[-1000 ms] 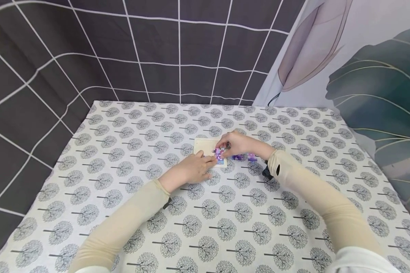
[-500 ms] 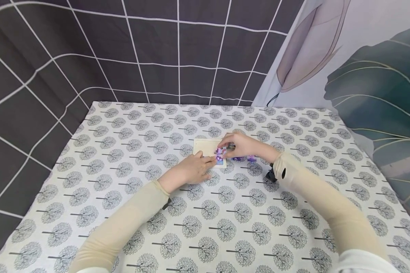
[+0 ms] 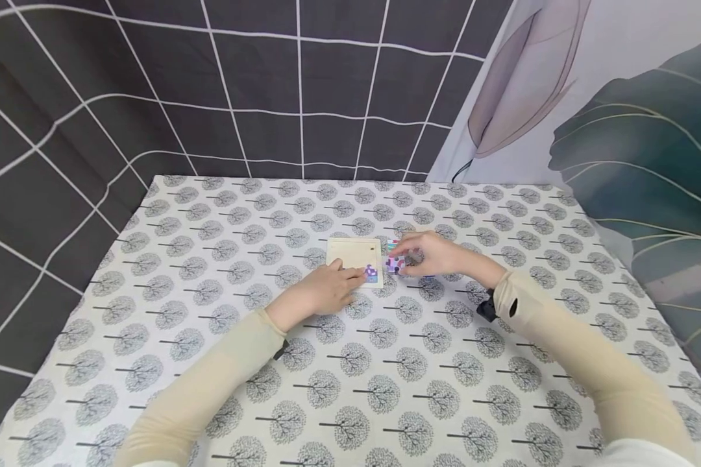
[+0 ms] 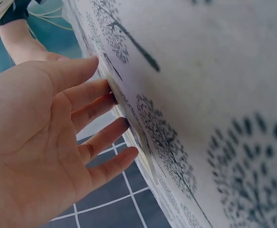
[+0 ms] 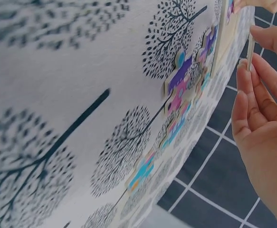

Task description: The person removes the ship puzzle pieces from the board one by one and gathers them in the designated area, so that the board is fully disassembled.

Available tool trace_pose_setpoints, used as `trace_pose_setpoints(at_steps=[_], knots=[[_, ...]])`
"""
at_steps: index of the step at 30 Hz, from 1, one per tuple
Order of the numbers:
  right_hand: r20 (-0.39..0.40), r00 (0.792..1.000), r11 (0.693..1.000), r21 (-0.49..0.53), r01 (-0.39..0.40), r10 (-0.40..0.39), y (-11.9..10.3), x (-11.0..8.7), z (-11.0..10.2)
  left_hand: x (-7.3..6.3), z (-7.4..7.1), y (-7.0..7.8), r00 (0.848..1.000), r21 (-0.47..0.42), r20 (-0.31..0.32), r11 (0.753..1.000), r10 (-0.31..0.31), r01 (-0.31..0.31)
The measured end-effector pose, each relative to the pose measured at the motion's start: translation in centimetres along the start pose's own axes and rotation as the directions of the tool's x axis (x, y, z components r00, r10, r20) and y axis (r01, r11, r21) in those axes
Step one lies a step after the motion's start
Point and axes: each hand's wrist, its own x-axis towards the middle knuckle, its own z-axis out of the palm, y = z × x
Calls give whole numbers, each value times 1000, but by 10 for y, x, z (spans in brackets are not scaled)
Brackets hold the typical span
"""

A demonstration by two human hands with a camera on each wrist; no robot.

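Observation:
A shallow cream puzzle tray (image 3: 346,251) lies on the cloth in the head view. One purple-and-blue jigsaw piece (image 3: 371,275) sits at its near right corner. My left hand (image 3: 327,289) rests its fingertips on the tray's near left part; in the left wrist view its fingers (image 4: 110,164) are spread and lightly bent at the tray edge (image 4: 145,154). Just right of the tray is my right hand (image 3: 432,254). It pinches a thin jigsaw piece (image 5: 251,50) between thumb and fingers, seen edge-on and raised above the cloth in the right wrist view.
Several loose jigsaw pieces lie right of the tray, among them a purple-and-pink piece (image 5: 176,95) and a blue-and-orange one (image 5: 142,175); my right hand covers most of them in the head view. A tree-print cloth (image 3: 350,363) covers the table, with a dark grid curtain (image 3: 257,84) behind.
My right hand has moved right, off the tray, holding a jigsaw piece. The tray's right side, earlier under that hand, now shows. My left hand stays at the tray.

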Motion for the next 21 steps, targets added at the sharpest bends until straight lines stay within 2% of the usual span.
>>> trace_pose_setpoints(at_steps=[4, 8, 13, 21], knots=[[-25, 1000, 1000, 1, -13, 13, 5, -12, -4, 2, -2, 2, 1000, -8, 9, 1000, -11, 11], [-36, 998, 998, 20, -58, 59, 7, -24, -8, 2, -2, 3, 999, -12, 30, 1000, -23, 23], [-61, 992, 994, 29, -108, 109, 9, -39, -14, 2, -2, 3, 999, -28, 36, 999, -16, 17], [-56, 982, 984, 12, -178, 179, 10, -58, -15, 1, -4, 1, 1000, -58, 26, 998, -4, 6]])
